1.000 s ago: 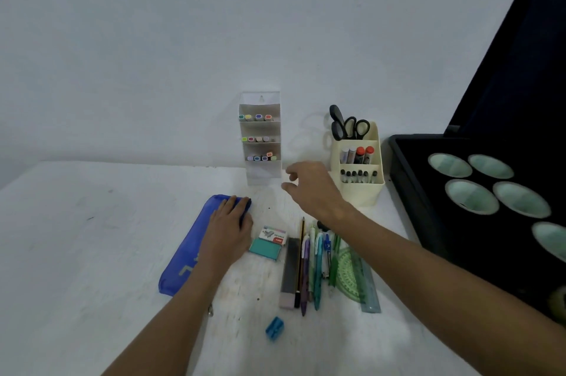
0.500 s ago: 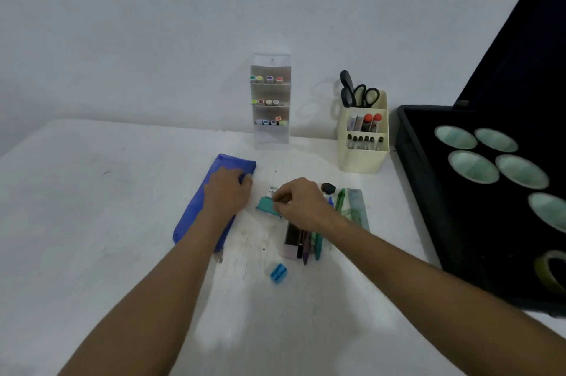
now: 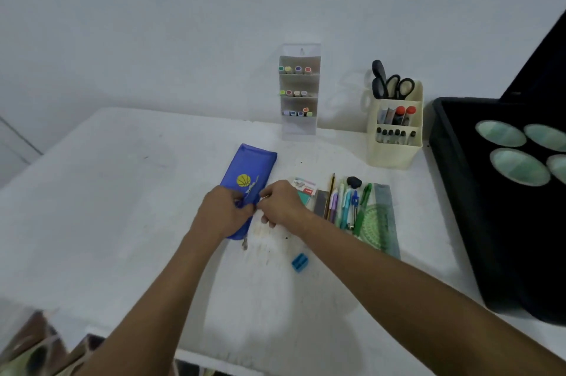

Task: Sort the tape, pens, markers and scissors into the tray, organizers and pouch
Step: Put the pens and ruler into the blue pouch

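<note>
A blue pouch with a yellow basketball print lies on the white table. My left hand grips its near end. My right hand pinches the pouch's edge right beside the left hand. To the right of my hands lie a row of pens and a pencil, a green protractor and ruler, a black eraser and small boxes. A clear organizer holds markers. Scissors stand in a cream organizer. Tape rolls sit in the black tray.
A blue sharpener lies near my right forearm. The black tray's raised lid stands at the far right. The wall is just behind the organizers. The table's near edge runs along the bottom left, with clutter below it.
My right hand has moved left from the small boxes onto the pouch. Both hands now hold the pouch's near end, and the pouch shows its basketball print.
</note>
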Demonstrator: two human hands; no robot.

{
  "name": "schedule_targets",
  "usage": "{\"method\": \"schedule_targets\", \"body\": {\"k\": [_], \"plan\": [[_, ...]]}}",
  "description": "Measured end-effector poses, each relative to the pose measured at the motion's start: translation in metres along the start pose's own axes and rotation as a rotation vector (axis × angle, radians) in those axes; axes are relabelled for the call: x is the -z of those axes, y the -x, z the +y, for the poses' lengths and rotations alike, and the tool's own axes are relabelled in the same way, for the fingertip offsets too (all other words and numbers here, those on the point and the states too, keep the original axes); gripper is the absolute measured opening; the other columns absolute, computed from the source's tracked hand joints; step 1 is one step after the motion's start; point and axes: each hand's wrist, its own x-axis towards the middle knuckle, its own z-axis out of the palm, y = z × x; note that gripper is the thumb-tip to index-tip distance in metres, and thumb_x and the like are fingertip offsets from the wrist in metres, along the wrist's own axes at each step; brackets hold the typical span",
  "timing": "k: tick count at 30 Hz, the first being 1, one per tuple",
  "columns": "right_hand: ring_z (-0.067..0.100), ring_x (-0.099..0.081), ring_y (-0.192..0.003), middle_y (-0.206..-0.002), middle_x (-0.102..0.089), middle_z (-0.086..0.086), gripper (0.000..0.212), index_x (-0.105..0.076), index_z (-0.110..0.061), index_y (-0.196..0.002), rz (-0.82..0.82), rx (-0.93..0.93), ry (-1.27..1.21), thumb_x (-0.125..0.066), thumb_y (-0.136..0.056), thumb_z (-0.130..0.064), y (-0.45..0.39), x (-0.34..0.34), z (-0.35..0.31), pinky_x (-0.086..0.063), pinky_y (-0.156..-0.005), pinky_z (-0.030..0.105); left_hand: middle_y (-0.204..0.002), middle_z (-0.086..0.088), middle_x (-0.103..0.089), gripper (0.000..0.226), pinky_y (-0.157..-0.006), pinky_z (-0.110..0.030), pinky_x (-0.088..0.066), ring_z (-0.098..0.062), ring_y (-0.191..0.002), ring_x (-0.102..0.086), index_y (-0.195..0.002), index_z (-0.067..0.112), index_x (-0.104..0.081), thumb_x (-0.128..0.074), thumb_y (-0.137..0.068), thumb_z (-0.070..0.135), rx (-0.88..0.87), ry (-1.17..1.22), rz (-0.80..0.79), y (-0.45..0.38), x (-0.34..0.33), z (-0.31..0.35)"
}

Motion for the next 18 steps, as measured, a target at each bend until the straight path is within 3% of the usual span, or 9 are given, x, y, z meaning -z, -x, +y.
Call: {"method": "schedule_targets", "body": {"k": [3, 6, 9, 12, 14, 16, 18], "plan": [[0.028, -0.061, -0.062, -0.077, -0.063, 0.017, 0.022, -0.061, 0.006, -0.107, -0.032, -0.015, -0.012, -0.057, -0.087, -0.004, 0.002, -0.001, -0.004, -0.047, -0.047, 0.030, -0.048, -0.002, -0.037, 0.040, -0.045, -0.023, -0.026, -0.024, -0.053, -0.039, -0.050, 0.015, -0.034, -0.057, -0.083, 0.017, -0.015, 0.008, 0.027, 0.006, 0.003, 0.003], [0.025, -0.059, -0.066, -0.078, -0.061, 0.016, 0.030, -0.058, 0.006, -0.109, -0.060, -0.004, 0.005, -0.058, -0.089, -0.016, 0.011, 0.009, -0.006, -0.049, -0.053, 0.031, -0.046, -0.002, -0.032, 0.038, -0.045, -0.024, -0.024, -0.017, -0.046, -0.031, -0.052, 0.013, -0.031, -0.054, -0.083, 0.010, -0.004, 0.079, 0.109, 0.013, 0.011, 0.015], [0.024, -0.055, -0.077, -0.093, -0.057, 0.012, 0.033, -0.053, -0.003, -0.114, -0.023, 0.047, -0.006, -0.061, -0.089, -0.023, 0.018, 0.031, -0.010, -0.043, -0.049, 0.024, -0.049, -0.006, -0.038, 0.030, -0.047, -0.025, -0.026, -0.016, -0.046, -0.031, -0.057, 0.003, -0.042, -0.055, -0.083, 0.010, -0.017, 0.149, 0.181, 0.017, 0.024, 0.034], [0.022, -0.052, -0.089, -0.106, -0.051, 0.007, 0.044, -0.047, -0.007, -0.122, 0.048, 0.099, 0.005, -0.064, -0.087, -0.028, 0.024, 0.064, -0.013, -0.047, -0.063, 0.028, -0.057, -0.017, -0.052, 0.025, -0.050, -0.029, -0.032, -0.019, -0.050, -0.038, -0.067, -0.005, -0.055, -0.055, -0.082, 0.015, -0.016, 0.263, 0.218, 0.019, 0.040, 0.058], [0.021, -0.052, -0.092, -0.119, -0.051, 0.009, 0.052, -0.043, -0.010, -0.128, 0.078, 0.094, -0.014, -0.066, -0.086, -0.030, 0.028, 0.088, -0.013, -0.046, -0.068, 0.029, -0.065, -0.019, -0.061, 0.022, -0.054, -0.034, -0.045, -0.028, -0.054, -0.050, -0.071, -0.001, -0.061, -0.055, -0.079, 0.019, -0.020, 0.393, 0.220, 0.022, 0.047, 0.076], [0.020, -0.054, -0.079, -0.119, -0.057, 0.012, 0.052, -0.044, -0.012, -0.129, 0.080, 0.101, -0.047, -0.066, -0.085, -0.028, 0.035, 0.109, -0.012, -0.042, -0.056, 0.026, -0.072, -0.018, -0.066, 0.019, -0.064, -0.043, -0.058, -0.037, -0.069, -0.063, -0.076, 0.002, -0.066, -0.056, -0.079, 0.018, -0.017, 0.554, 0.180, 0.029, 0.049, 0.094], [0.016, -0.050, -0.059, -0.102, -0.063, 0.013, 0.046, -0.048, -0.013, -0.126, 0.079, 0.138, -0.076, -0.064, -0.084, -0.021, 0.047, 0.132, -0.008, -0.037, -0.046, 0.023, -0.080, -0.018, -0.069, 0.014, -0.066, -0.041, -0.061, -0.033, -0.075, -0.068, -0.086, 0.004, -0.069, -0.057, -0.084, 0.010, -0.010, 0.691, 0.106, 0.039, 0.046, 0.116]]}}
